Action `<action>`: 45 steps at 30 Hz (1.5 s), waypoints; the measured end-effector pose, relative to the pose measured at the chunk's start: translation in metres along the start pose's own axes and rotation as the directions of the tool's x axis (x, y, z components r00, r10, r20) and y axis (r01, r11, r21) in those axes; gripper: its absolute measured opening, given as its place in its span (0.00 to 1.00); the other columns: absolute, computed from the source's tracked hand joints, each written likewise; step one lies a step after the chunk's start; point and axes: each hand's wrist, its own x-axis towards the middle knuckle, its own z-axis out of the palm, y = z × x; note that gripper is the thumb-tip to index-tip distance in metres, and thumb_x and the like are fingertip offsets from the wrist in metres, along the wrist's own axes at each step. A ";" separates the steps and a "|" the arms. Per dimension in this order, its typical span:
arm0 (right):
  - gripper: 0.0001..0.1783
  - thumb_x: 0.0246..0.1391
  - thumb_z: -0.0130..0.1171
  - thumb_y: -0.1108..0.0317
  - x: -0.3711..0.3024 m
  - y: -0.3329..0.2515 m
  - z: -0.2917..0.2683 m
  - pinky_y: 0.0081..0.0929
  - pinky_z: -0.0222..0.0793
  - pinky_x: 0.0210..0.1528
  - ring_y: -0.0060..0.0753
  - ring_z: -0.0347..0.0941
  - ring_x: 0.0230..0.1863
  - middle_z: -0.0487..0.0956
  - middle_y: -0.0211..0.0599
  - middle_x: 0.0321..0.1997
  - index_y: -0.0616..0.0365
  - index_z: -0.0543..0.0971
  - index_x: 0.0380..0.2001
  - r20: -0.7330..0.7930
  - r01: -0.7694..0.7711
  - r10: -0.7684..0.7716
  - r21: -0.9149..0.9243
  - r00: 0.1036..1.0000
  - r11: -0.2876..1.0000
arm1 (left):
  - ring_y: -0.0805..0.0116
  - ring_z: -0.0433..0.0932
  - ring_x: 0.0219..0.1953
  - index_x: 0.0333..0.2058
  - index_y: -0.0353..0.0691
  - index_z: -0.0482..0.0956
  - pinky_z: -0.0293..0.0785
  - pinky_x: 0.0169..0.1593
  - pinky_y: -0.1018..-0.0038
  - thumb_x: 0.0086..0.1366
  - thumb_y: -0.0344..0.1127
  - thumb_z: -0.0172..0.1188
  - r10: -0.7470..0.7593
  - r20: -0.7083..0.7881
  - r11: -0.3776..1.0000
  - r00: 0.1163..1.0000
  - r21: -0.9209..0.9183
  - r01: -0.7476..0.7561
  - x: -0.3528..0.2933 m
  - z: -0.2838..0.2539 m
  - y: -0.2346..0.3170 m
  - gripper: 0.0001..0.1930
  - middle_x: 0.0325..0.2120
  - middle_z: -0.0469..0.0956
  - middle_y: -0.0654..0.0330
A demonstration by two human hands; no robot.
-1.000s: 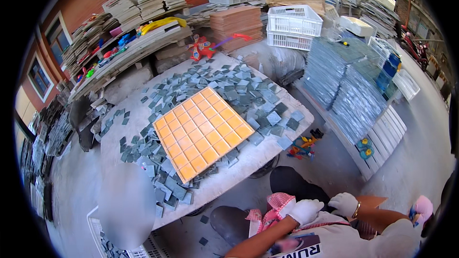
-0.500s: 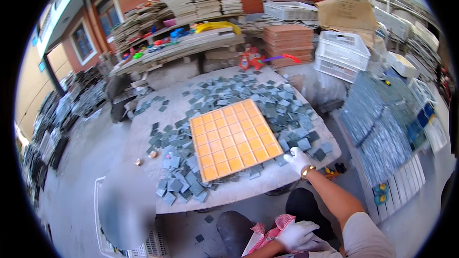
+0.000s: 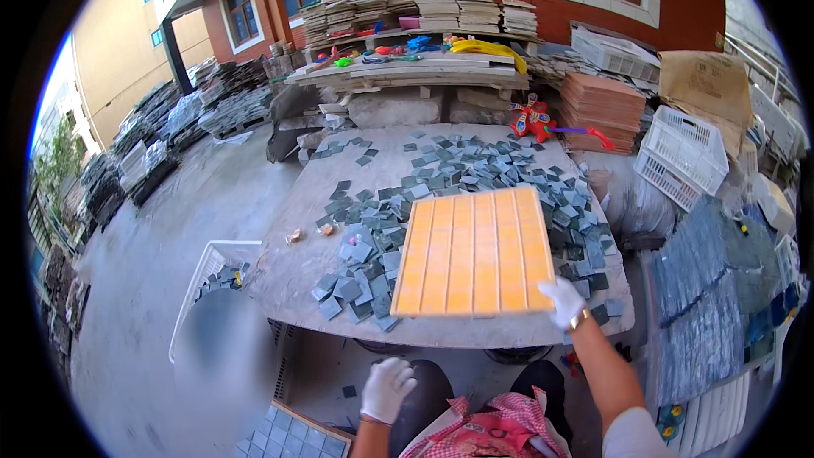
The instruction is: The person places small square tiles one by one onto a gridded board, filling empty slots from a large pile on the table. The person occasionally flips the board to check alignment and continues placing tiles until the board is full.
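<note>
My right hand (image 3: 564,302), in a white glove, pinches the near right corner of an orange square grid tray (image 3: 475,253). The tray's compartments look bare, and it rests over a heap of small grey-green stone tiles (image 3: 363,282) on the table. Above my lap, my left hand (image 3: 388,388), also gloved in white, is raised with loosely bent fingers apart and nothing visible in them. Below and left of that hand lies a second framed grid (image 3: 292,436) filled with blue-grey square tiles, cut off by the picture's lower edge.
The pale worktable (image 3: 288,267) carries more scattered tiles and two small brownish lumps. A white crate (image 3: 231,251) holding tiles stands left, partly behind a blur. At the back sit a red toy (image 3: 534,119) and reddish stacked slabs (image 3: 600,112); right are white crates (image 3: 683,151) and wrapped slate (image 3: 708,288).
My view has turned left. My left hand has risen from my lap and moved left. The orange tray has turned squarer to me, its right corner now in my right hand.
</note>
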 end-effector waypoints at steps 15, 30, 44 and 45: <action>0.23 0.54 0.49 0.70 -0.286 0.089 0.006 0.33 0.73 0.51 0.38 0.76 0.48 0.76 0.43 0.50 0.68 0.68 0.53 -0.201 -0.240 0.243 0.041 0.949 0.970 | 0.72 0.69 0.51 0.56 0.30 0.67 0.64 0.56 0.75 0.65 0.35 0.50 0.035 0.108 0.845 0.994 0.528 -0.087 -0.079 -0.023 -0.055 0.22 0.49 0.73 0.60; 0.14 0.50 0.60 0.63 -0.124 -0.006 -0.017 0.33 0.72 0.37 0.40 0.78 0.34 0.79 0.46 0.29 0.63 0.76 0.35 -0.222 -0.247 0.111 -0.902 0.969 0.355 | 0.47 0.68 0.56 0.50 0.36 0.72 0.64 0.59 0.60 0.55 0.37 0.62 0.558 0.312 -0.144 0.769 0.949 -0.280 0.022 -0.004 0.014 0.24 0.52 0.71 0.45; 0.29 0.59 0.48 0.48 0.278 -0.084 -0.112 0.41 0.63 0.57 0.54 0.67 0.56 0.72 0.52 0.55 0.61 0.69 0.54 0.070 0.042 -0.462 -0.997 0.884 -0.071 | 0.55 0.51 0.68 0.63 0.39 0.59 0.41 0.68 0.54 0.65 0.64 0.40 0.369 0.414 -0.608 0.832 0.785 -0.121 0.386 0.085 0.194 0.38 0.64 0.58 0.51; 0.29 0.60 0.48 0.47 0.294 -0.088 -0.105 0.42 0.63 0.57 0.55 0.68 0.55 0.72 0.53 0.54 0.61 0.69 0.54 0.050 0.037 -0.439 -0.999 0.897 -0.037 | 0.55 0.53 0.67 0.62 0.40 0.60 0.41 0.68 0.55 0.65 0.64 0.38 0.336 0.361 -0.537 0.870 0.832 -0.138 0.401 0.092 0.195 0.38 0.64 0.58 0.50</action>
